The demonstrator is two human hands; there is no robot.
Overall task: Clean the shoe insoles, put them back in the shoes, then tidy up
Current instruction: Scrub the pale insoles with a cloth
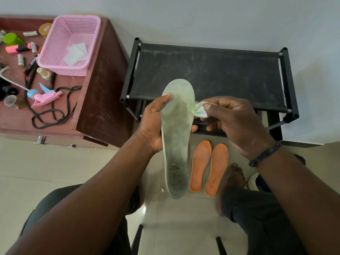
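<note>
the left hand [152, 126] is gripping a grimy pale-green insole [176, 137] by its edges, upright over the floor; the right hand [237, 122] is pinching a crumpled wipe [197, 110] against its rim. the insole is looking light and bendy, likely needing mid-length support.

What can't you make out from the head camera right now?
- Shoes: only a white-and-blue bit shows, behind the right forearm.
- Underside of the pale insole in the left hand: faces away.
- Print on its heel: too small to read.
- Wipe pinched by the right hand: crumpled, fingers cover part.
- Items at the table's left edge: cut off.
</note>
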